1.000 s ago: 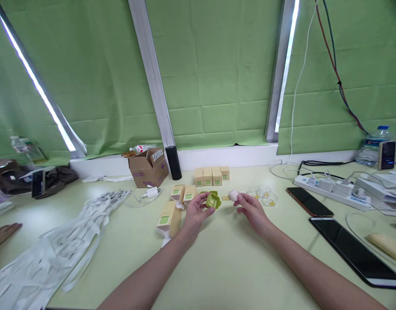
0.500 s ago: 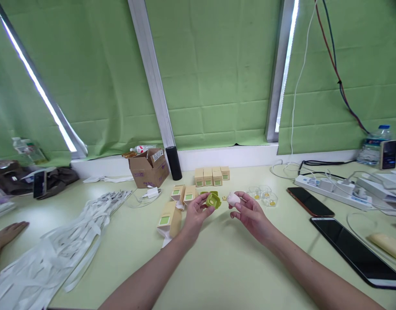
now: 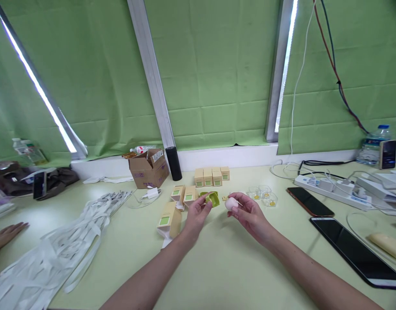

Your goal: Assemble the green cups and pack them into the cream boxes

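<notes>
- A green holder [image 3: 212,199] is held in the left hand [image 3: 197,211], its fingers closed around the left side and its hollow left exposed.
- A rounded white piece [image 3: 231,204] is pinched in the fingers of the right hand [image 3: 249,215], which are closed on its right side.
- The two held things are kept near each other but apart, over the middle of the tabletop [image 3: 217,267].
- A small yellow piece [image 3: 224,198] can be seen just beyond the gap between them; its details are too small to be read.
- Three clear cups [image 3: 269,199] with yellow bits inside are set together beyond the right hand.
- Four small boxes [image 3: 208,177] are lined up toward the middle of the far edge.
- Three opened boxes [image 3: 170,218] are grouped to the left of the left hand, the largest placed closest to the near edge.
- A brown carton [image 3: 148,170] is placed by the far edge, with a black cylinder [image 3: 174,163] stood upright just beside it.
- White strips [image 3: 62,245] are heaped across the left part, and another person's hand [image 3: 9,234] is rested by the left edge.
- A phone [image 3: 309,201] and a larger dark-screened device [image 3: 356,249] are laid toward the right edge, near a white power strip [image 3: 335,191] into which plugs are fitted.
</notes>
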Motion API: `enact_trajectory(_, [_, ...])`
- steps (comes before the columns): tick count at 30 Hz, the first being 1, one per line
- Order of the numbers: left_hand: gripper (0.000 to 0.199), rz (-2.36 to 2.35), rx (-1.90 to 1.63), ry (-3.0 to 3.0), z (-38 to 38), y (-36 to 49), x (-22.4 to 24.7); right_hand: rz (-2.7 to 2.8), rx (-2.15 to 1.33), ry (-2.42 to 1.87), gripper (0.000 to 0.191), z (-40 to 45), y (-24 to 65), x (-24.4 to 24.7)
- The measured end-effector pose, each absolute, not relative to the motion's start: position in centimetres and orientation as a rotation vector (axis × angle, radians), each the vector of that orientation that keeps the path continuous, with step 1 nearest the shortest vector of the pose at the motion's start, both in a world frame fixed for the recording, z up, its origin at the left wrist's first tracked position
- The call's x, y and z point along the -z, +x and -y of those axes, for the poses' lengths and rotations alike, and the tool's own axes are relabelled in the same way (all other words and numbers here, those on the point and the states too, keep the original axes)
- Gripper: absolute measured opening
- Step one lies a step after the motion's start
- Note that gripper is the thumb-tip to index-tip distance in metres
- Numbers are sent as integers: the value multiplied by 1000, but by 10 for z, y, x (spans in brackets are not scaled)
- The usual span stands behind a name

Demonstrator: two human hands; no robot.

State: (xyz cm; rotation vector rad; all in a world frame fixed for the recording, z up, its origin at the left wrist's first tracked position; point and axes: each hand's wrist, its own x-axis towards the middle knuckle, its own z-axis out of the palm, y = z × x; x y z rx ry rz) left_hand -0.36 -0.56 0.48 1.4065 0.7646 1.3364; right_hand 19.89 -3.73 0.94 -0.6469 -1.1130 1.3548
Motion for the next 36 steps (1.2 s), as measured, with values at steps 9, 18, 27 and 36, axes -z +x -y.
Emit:
enact_trajectory(9, [59,-816,-1330,1526,1,-4,2,1115,-1337,-686,52,34,198,-4])
enact_trajectory(18, [63,-869,-1322,1595,-3,-5,9,1186,-1217,-774,53,26,196,2])
enact_trajectory(27, [56,-975,-1330,1765,0,-6,6,1289,-1138,-873,56,29,196,-1])
enact_trajectory(36, [52,-1015,-1295,1801,7,-3,4,1321,-1128,-875,55,30,194,2])
